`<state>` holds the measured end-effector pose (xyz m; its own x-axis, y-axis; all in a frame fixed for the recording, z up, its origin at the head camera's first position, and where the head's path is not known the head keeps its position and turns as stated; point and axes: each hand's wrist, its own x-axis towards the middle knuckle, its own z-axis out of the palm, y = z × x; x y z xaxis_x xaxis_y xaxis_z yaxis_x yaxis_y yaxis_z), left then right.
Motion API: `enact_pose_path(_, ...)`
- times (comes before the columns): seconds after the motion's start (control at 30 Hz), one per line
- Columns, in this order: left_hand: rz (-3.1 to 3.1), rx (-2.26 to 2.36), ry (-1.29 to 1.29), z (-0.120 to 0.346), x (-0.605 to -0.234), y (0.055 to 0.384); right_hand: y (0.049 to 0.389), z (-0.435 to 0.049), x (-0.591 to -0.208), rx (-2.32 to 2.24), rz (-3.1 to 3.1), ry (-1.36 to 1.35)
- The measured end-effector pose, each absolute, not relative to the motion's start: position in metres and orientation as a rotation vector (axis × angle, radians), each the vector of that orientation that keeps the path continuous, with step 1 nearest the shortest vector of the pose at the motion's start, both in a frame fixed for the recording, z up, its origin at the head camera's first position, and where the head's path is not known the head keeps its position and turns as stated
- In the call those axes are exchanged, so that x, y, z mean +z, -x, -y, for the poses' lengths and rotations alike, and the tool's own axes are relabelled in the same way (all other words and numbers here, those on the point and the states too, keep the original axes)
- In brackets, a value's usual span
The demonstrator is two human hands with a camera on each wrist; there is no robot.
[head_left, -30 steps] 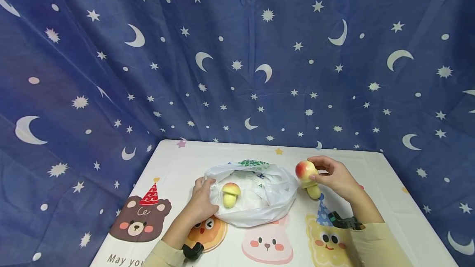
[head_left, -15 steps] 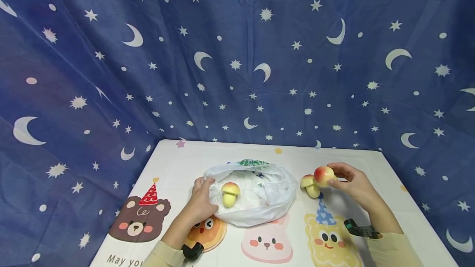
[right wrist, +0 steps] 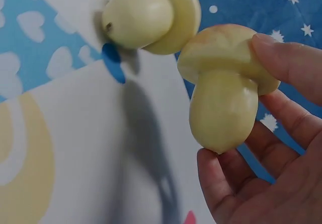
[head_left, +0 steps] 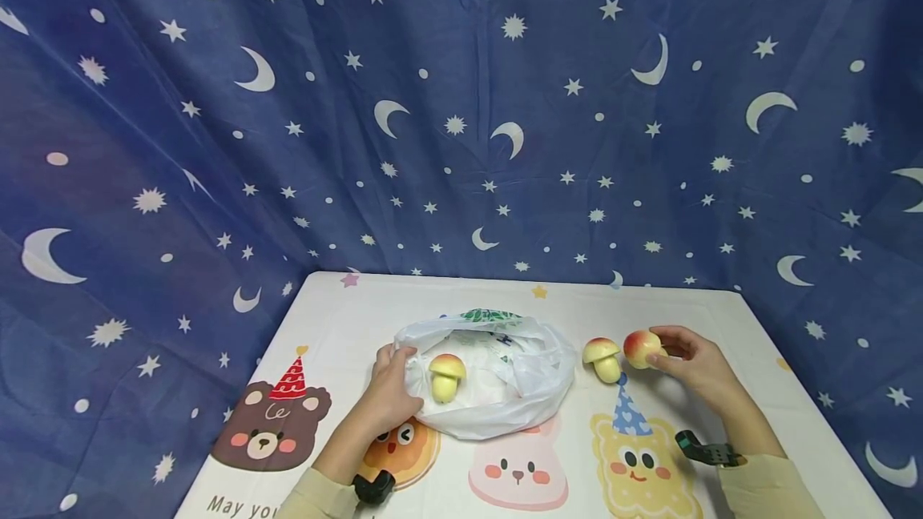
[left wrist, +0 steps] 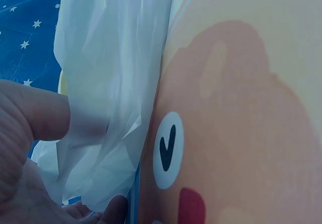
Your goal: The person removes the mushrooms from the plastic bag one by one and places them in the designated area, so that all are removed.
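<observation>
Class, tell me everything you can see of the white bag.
The bag is thin, white and crumpled, apparently plastic, with green and dark print toward its far side. It sits on the table, its wide mouth open, showing a yellow mushroom with a reddish-topped cap inside. The left hand grips its left edge; the right hand is apart from it.
</observation>
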<state>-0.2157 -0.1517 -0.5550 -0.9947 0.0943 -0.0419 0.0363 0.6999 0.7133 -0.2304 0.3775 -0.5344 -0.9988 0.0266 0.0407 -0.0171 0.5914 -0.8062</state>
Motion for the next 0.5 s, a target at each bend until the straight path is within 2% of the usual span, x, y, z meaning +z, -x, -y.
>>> enact_pose_path(0.5,-2.821,1.188,-0.094,0.151,-0.554,0.215,0.237,-0.370,-0.555,1.289,2.834,0.128)
